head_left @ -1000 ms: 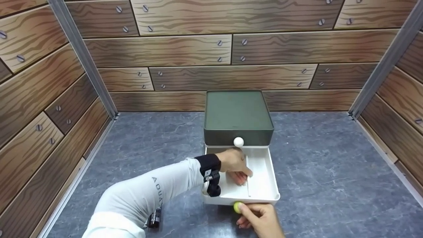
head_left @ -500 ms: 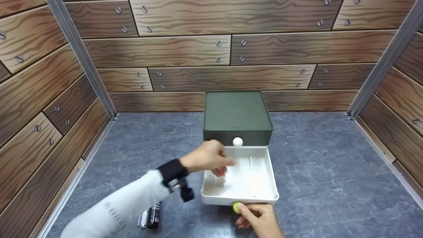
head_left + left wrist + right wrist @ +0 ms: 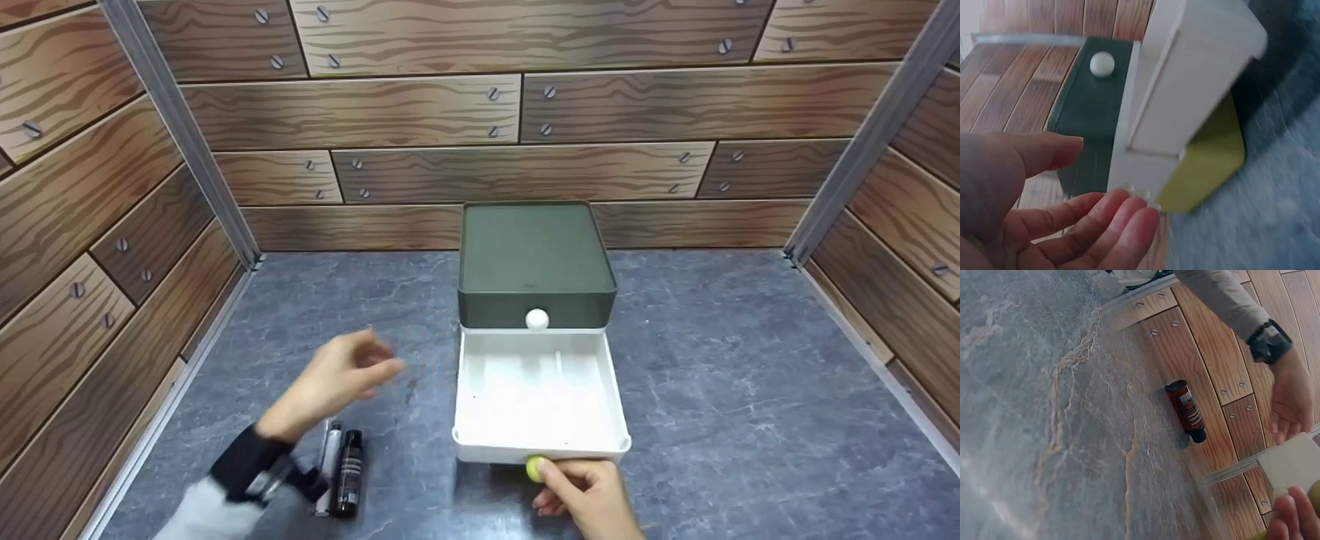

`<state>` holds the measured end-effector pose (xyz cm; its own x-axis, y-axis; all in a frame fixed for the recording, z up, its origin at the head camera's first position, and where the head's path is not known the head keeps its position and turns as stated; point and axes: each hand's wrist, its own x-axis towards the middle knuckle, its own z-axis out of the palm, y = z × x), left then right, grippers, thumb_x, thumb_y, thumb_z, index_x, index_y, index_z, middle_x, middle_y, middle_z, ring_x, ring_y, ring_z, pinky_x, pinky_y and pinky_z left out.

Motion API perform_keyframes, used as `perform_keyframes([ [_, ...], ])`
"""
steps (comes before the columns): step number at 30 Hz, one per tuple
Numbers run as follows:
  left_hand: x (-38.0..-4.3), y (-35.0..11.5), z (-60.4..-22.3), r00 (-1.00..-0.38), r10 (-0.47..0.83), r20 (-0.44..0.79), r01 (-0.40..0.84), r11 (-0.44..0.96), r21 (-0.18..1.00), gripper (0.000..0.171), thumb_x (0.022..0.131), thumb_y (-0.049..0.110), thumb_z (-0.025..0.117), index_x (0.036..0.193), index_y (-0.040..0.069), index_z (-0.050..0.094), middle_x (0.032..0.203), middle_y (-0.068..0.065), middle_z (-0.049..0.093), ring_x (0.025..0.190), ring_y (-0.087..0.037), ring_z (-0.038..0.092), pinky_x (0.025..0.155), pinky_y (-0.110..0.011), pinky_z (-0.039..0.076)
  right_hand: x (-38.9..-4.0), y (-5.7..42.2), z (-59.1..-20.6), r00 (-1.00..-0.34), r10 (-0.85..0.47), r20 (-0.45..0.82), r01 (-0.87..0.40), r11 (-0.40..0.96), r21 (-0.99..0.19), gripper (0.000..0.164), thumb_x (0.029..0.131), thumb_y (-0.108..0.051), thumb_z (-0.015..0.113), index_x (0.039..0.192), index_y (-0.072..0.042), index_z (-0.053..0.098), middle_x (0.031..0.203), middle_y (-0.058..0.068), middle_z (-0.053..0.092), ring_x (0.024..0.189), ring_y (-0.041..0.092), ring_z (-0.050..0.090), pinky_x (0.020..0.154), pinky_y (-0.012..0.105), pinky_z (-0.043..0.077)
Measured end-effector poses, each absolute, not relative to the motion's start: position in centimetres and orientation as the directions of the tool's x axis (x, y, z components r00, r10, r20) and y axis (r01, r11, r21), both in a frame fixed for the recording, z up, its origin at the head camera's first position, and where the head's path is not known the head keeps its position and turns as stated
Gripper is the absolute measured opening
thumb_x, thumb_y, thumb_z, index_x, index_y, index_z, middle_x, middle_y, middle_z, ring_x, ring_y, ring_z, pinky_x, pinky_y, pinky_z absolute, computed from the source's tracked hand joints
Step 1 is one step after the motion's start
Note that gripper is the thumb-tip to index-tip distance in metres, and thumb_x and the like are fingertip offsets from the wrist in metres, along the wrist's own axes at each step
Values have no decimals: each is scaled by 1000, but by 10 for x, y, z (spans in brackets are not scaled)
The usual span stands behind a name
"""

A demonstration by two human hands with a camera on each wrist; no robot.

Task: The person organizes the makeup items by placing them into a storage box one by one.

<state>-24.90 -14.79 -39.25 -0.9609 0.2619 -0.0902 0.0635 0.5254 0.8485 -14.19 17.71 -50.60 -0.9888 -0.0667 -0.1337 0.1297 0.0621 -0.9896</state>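
One yellow-green knob (image 3: 534,469) on the white drawer (image 3: 495,454) jutting below the dark-green box (image 3: 534,251) is being pinched by the right hand (image 3: 591,493). Near the drawer, the left hand (image 3: 334,380) is being held loosely spread

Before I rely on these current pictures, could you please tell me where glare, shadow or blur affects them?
Head view: glare on the tabletop near the bottom edge, left hand slightly blurred; left wrist view: white drawer soft-edged, dark shadow at upper right; right wrist view: bright streak across the tabletop, lower left.
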Motion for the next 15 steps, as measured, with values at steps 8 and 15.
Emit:
perform_keyframes([
  [8,-228,-203,-441,-990,55,-129,-66,629,775,41,87,25,72,119,2,60,109,-15,67,87,-19,66,70,-31,60,-141,178,-505,-988,-68,-137,133,59,-989,39,92,-25,68,94,14,71,61,2,71,55,14,69,57,33,60],
  [15,-214,-220,-476,-976,-1,-216,-162,670,725,38,83,10,72,117,0,59,97,-11,66,73,-20,62,61,-32,57,-142,178,-506,-990,-59,-125,121,71,-990,37,92,-24,68,93,13,71,60,1,70,55,14,69,57,32,60],
])
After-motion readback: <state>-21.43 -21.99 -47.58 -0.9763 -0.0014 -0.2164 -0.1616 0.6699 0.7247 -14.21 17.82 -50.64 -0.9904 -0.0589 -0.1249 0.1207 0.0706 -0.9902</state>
